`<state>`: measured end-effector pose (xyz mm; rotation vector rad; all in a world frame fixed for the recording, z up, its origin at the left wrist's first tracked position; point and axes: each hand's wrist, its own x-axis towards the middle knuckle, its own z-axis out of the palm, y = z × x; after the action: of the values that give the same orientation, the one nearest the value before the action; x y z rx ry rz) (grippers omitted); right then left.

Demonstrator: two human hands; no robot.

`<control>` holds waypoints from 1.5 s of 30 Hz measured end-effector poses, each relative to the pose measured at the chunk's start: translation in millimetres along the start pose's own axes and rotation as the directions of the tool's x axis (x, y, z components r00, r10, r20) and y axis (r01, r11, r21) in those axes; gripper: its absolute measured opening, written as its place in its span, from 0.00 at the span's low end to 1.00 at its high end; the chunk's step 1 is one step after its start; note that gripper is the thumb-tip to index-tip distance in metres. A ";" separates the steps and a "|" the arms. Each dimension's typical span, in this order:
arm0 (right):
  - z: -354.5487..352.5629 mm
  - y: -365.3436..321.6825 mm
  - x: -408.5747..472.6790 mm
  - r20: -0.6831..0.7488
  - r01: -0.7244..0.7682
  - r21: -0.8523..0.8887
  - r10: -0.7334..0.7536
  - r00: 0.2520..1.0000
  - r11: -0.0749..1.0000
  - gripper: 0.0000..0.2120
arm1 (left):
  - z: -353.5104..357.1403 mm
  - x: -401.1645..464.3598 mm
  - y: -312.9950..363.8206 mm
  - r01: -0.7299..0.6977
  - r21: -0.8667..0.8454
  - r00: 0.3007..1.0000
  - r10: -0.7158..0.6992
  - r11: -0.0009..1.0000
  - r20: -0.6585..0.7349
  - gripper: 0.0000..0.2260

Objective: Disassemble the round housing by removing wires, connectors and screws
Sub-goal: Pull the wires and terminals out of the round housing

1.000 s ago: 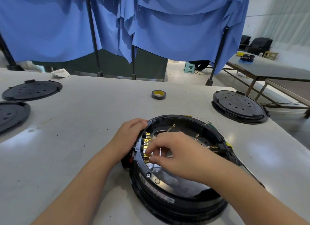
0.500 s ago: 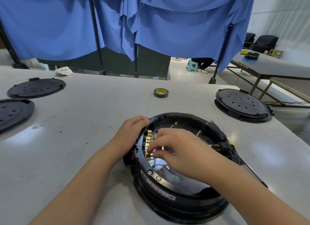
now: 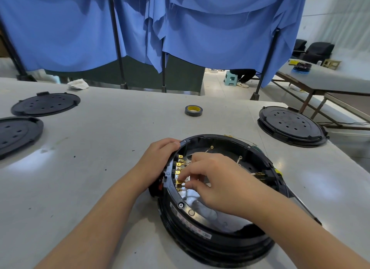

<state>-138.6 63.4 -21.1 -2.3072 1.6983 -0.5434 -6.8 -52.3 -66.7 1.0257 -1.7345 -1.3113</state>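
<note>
The round housing (image 3: 216, 224), black and open-topped with brass connectors (image 3: 179, 175) along its inner left wall, sits on our table (image 3: 100, 168); our left hand (image 3: 158, 158) grasps its rim, our right hand (image 3: 216, 180) pinches a connector

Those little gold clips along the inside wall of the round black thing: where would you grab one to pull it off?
Probably by its gold metal body, not its wire. The gold connectors stick inward from the round housing wall, so come from the open middle and pull toward the centre, as the right hand pinches now, while the left hand steadies the rim.
</note>
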 end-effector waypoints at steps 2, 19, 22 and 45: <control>-0.2 0.0 0.3 0.002 -0.002 -0.006 0.002 1.000 1.000 0.09 | -0.1 -0.3 0.0 -0.001 0.001 1.000 0.001 1.000 0.004 0.11; 0.0 1.3 -0.6 -0.003 0.010 0.008 -0.010 1.000 1.000 0.08 | 0.3 0.1 -0.2 0.008 -0.016 1.000 -0.008 1.000 -0.003 0.11; -0.3 0.9 -0.8 -0.005 0.014 0.010 -0.014 1.000 1.000 0.07 | 0.6 -0.2 -0.5 0.007 -0.018 1.000 -0.007 1.000 -0.008 0.11; -0.9 7.3 -0.6 -0.005 -0.012 0.008 0.012 1.000 1.000 0.07 | -0.4 -0.8 0.3 0.014 -0.025 1.000 -0.014 1.000 0.010 0.11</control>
<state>-145.5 61.9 -23.2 -2.2905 1.7079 -0.5533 -6.1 -51.7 -66.4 1.0206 -1.7169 -1.3462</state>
